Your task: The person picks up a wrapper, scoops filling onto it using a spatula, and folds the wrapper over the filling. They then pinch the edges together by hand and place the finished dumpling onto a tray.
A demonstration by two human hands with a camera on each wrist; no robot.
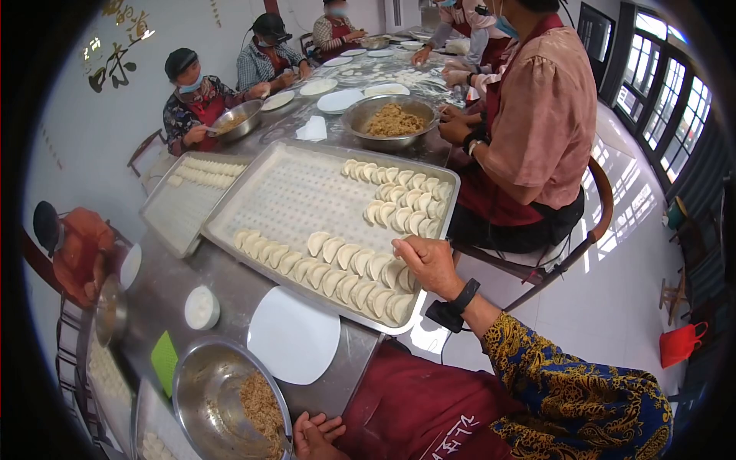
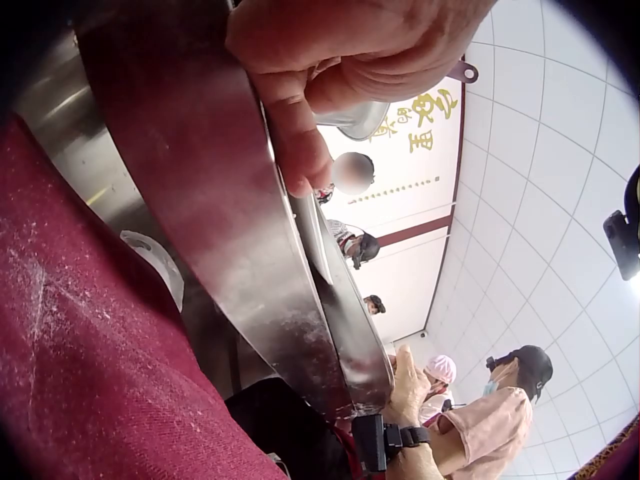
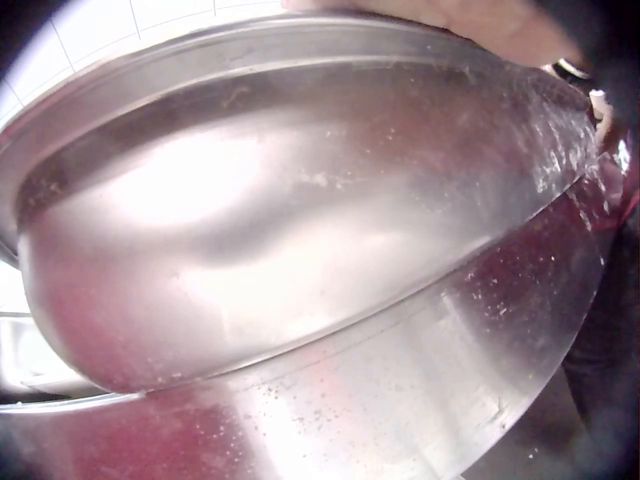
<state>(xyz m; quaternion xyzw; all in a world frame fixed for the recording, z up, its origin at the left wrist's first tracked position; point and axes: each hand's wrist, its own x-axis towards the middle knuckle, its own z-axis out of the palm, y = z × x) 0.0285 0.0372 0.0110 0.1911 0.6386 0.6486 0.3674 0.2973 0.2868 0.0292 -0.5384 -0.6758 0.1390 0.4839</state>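
A big metal tray [image 1: 280, 184] holds rows of pale crescent dumplings [image 1: 337, 264] along its front and right side. My right hand [image 1: 433, 268] grips the rim at its front right part, fingers curled at the edge beside the dumplings. In the right wrist view, part of that hand shows above the tray's shiny outer side [image 3: 260, 210]. My left hand [image 1: 318, 438] rests loosely curled at the table edge, beside a steel bowl [image 1: 211, 383] with brown filling. In the left wrist view, its fingers [image 2: 300, 150] reach down at the metal table edge and hold nothing visible.
A white plate [image 1: 295, 333] lies between bowl and tray, near a small white bowl [image 1: 202, 307] and a green card [image 1: 164, 360]. A second tray [image 1: 172, 211] stands farther left. A seated person [image 1: 529, 115] is close on the right; other people work around the table.
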